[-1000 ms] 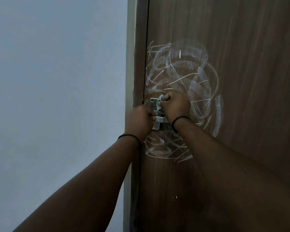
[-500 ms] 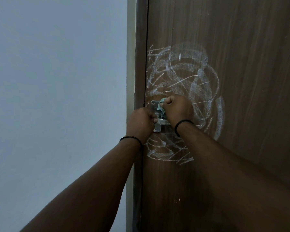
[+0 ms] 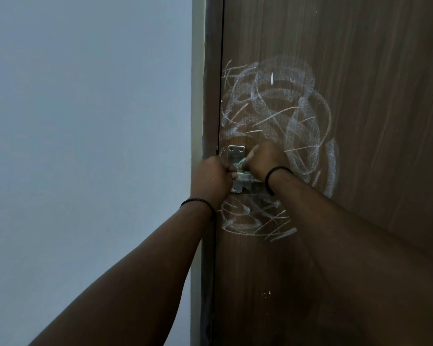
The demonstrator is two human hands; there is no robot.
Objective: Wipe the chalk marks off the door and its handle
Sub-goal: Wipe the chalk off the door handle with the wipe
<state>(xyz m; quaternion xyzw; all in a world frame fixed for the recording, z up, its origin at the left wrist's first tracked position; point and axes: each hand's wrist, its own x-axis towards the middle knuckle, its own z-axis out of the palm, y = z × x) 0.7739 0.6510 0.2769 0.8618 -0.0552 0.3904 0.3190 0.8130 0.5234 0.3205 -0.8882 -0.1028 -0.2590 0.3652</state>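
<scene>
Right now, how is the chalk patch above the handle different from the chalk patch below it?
The chalk patch above the handle is far bigger than the chalk patch below the handle. The upper one mixes broad, smudgy loops with thin scratches; the lower one is mostly thin, sharp lines. The upper one runs down past the right hand, which holds a small cloth; the lower one sits under both wrists. Both are white scribbles on the brown door, neither wiped away.
</scene>
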